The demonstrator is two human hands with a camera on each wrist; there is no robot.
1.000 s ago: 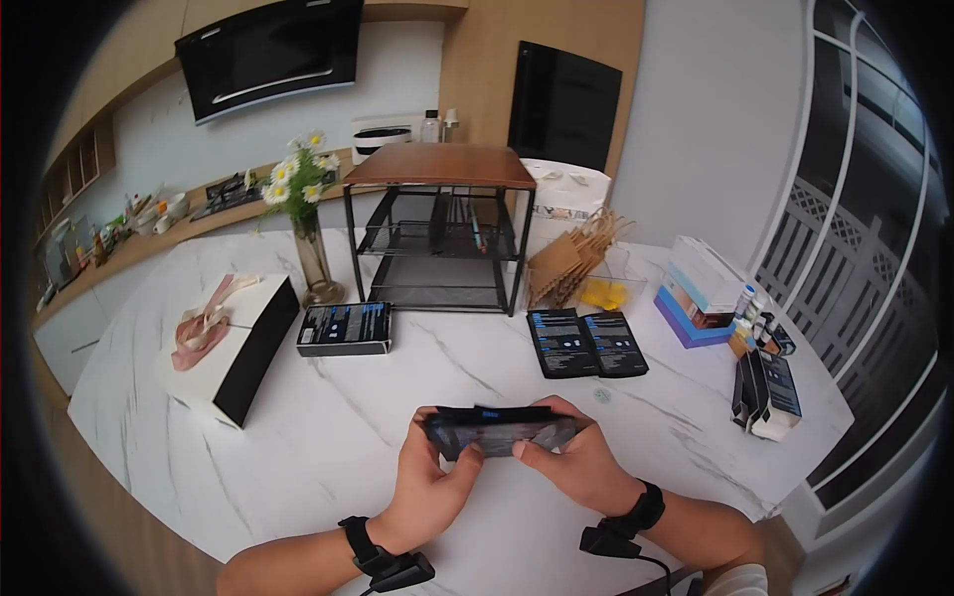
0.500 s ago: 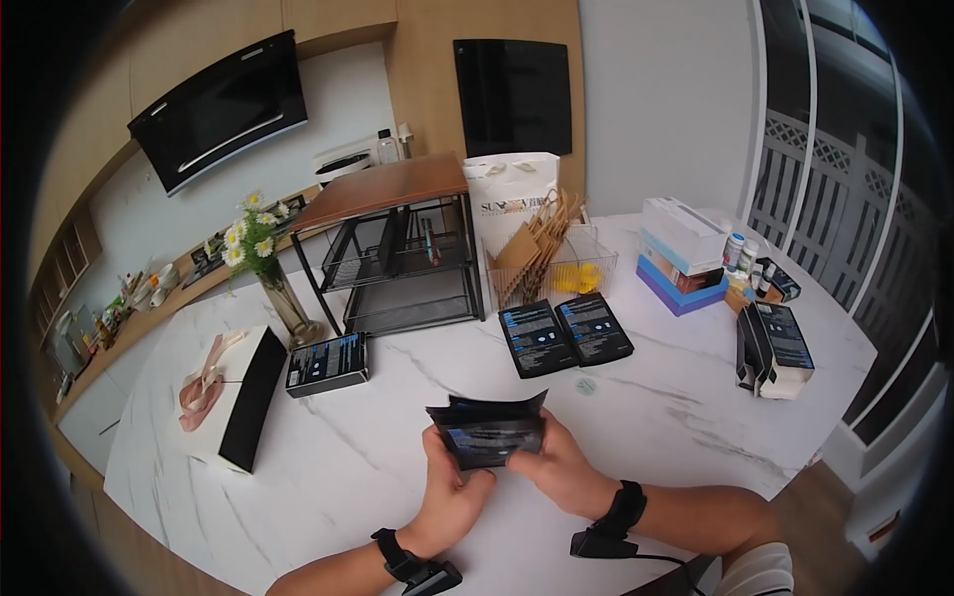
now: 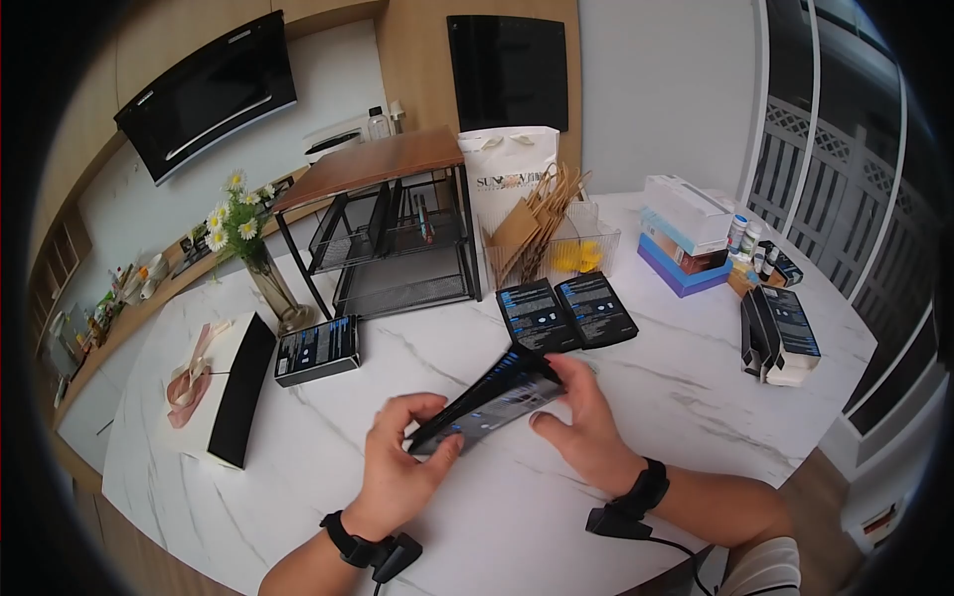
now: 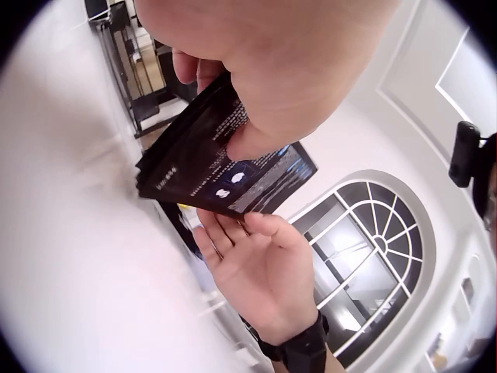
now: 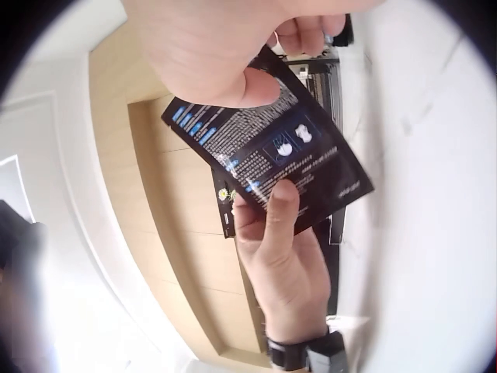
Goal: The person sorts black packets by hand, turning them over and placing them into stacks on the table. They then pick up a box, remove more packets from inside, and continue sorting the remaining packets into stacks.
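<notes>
Several flat black packets (image 3: 502,405) with white and blue print are held in a tilted stack above the table, fanned apart along the top edge. My left hand (image 3: 397,472) pinches their lower left end, its thumb on the front face. At the upper right end is my right hand (image 3: 593,437), fingers at the packets' edge and thumb held away from them. In the left wrist view, the right palm (image 4: 268,276) faces up with loosely bent fingers. The right wrist view shows the left thumb (image 5: 279,214) flat on the front packet.
Two piles of similar packets, a left pile (image 3: 535,313) and a right pile (image 3: 596,310), lie beyond my hands. A black box (image 3: 318,353) and a ribboned white box (image 3: 214,397) are on the left. Behind stand a rack (image 3: 388,233) and a clear bin (image 3: 606,253); an opened carton (image 3: 780,338) is right.
The packets have turned from roughly level to slanting up to the right, and their top edges have spread. My right thumb has come off the front face. The head view has shifted too.
</notes>
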